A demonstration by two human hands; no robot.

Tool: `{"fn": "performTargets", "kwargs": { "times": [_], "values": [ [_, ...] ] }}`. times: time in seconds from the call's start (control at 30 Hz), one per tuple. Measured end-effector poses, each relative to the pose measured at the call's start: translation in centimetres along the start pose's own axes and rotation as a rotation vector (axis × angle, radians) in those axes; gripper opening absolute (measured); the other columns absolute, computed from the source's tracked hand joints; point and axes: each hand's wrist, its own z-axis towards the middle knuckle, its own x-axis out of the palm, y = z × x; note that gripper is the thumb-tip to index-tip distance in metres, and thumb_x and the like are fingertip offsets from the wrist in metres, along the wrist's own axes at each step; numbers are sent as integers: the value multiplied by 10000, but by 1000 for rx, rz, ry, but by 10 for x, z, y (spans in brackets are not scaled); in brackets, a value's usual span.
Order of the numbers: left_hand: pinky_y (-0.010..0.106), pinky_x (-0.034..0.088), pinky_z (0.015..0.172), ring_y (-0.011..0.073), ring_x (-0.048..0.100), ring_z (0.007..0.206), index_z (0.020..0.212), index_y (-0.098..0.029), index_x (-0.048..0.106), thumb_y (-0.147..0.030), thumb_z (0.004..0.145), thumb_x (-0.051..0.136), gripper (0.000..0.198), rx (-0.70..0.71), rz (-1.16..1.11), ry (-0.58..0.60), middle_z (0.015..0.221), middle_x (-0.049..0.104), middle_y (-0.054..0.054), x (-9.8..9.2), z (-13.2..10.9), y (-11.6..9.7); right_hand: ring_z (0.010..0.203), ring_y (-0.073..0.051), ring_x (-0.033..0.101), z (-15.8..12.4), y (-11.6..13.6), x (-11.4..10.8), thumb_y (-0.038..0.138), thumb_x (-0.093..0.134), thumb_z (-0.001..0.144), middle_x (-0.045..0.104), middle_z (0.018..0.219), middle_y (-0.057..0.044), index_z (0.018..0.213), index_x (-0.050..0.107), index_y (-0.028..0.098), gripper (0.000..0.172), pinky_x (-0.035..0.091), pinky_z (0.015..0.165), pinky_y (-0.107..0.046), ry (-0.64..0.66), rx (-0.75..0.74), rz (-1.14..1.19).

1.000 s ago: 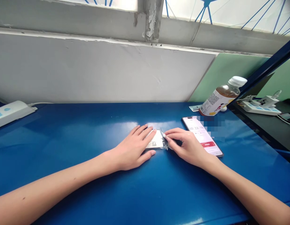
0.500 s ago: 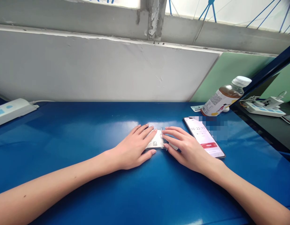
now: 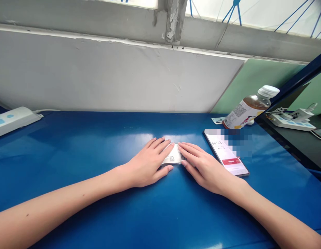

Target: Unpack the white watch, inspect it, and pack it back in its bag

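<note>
A small flat white box (image 3: 174, 154) with a dark printed square lies on the blue table between my hands; it seems to be in clear plastic wrap. My left hand (image 3: 148, 164) rests flat over its left part, fingers stretched out and the thumb apart along the near side. At the other end, my right hand (image 3: 204, 167) has its fingers drawn together, fingertips at the far corner and thumb at the near one, gripping that end. Both hands cover much of the box, so its full outline is hidden.
A phone (image 3: 234, 168) showing a timer lies just beyond my right hand. Behind it are a tilted-looking drink bottle (image 3: 243, 112) and a card (image 3: 217, 120). One power strip (image 3: 17, 121) sits at far left, another (image 3: 292, 122) at right. A wall (image 3: 110, 76) bounds the table's back.
The fingers of my right hand have come closer together at the box's right end, covering the clear wrap seen there before. My left hand stays in place.
</note>
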Motion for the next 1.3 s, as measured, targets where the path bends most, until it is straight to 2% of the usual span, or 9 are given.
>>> {"fn": "performTargets", "kwargs": {
  "times": [0.17, 0.27, 0.57, 0.67, 0.83, 0.93, 1.03, 1.17, 1.3],
  "values": [
    [551, 259, 1189, 362, 292, 1477, 1531, -131, 329, -462, 999, 462, 641, 2, -18, -22, 1573, 374, 179, 0, -1, 1, 1459, -347, 365, -6, 4, -7, 450, 509, 985, 399, 1564, -225, 1526, 342, 42, 698, 446, 1133, -528, 96, -13, -40],
    [555, 254, 1189, 370, 284, 1480, 1529, -121, 333, -472, 1001, 455, 645, -2, -11, -8, 1577, 361, 192, 0, -1, 1, 1450, -372, 373, -7, 6, -7, 478, 531, 966, 393, 1558, -249, 1529, 331, 32, 745, 463, 1112, -550, 84, -47, -82],
    [564, 260, 1184, 368, 298, 1474, 1521, -128, 345, -444, 997, 460, 623, 3, -13, -20, 1555, 400, 187, -2, 1, -1, 1441, -397, 371, -2, 17, 1, 394, 492, 997, 441, 1506, -292, 1458, 425, -27, 628, 448, 1119, -563, 19, -66, -158],
    [561, 259, 1187, 364, 291, 1478, 1523, -131, 340, -445, 999, 455, 622, 2, -12, -13, 1564, 388, 182, -2, 0, -2, 1433, -364, 402, 1, 10, 1, 366, 495, 998, 504, 1479, -249, 1435, 475, 19, 558, 459, 1115, -547, -21, -42, -56],
    [527, 307, 1180, 354, 298, 1476, 1512, -75, 334, -495, 990, 464, 683, -43, -1, -46, 1562, 375, 215, 2, -2, 0, 1309, -274, 572, 6, -7, 3, 210, 454, 1009, 702, 1275, -129, 1273, 643, 144, 332, 514, 1081, -472, -135, -22, 124],
    [575, 328, 1156, 405, 264, 1480, 1481, -50, 368, -603, 935, 505, 789, -158, 30, -106, 1551, 366, 259, 4, -2, 1, 1304, -282, 569, 6, -7, 2, 185, 443, 1009, 693, 1290, -112, 1266, 643, 171, 326, 530, 1060, -486, -137, -37, 70],
    [623, 312, 1142, 455, 228, 1478, 1428, -25, 431, -659, 912, 496, 819, -229, 48, -100, 1540, 350, 301, 4, -2, 0, 1295, -302, 570, 4, -3, 0, 173, 443, 1002, 677, 1308, -139, 1276, 625, 146, 330, 529, 1055, -507, -126, -56, 17],
    [608, 329, 1138, 426, 271, 1470, 1364, -75, 477, -635, 939, 488, 704, -187, -9, -111, 1506, 419, 271, 2, -2, 0, 1279, -295, 578, 3, -6, -1, 144, 453, 985, 680, 1298, -132, 1305, 602, 169, 354, 538, 1041, -510, -128, -53, 23],
    [583, 365, 1125, 392, 365, 1426, 1336, -133, 477, -608, 943, 523, 618, -98, -86, -155, 1457, 485, 232, 0, -3, 2, 1285, -299, 567, 4, -18, 1, 33, 437, 922, 650, 1324, -158, 1328, 584, 163, 451, 545, 1018, -522, -149, -53, -4]
  ]
}}
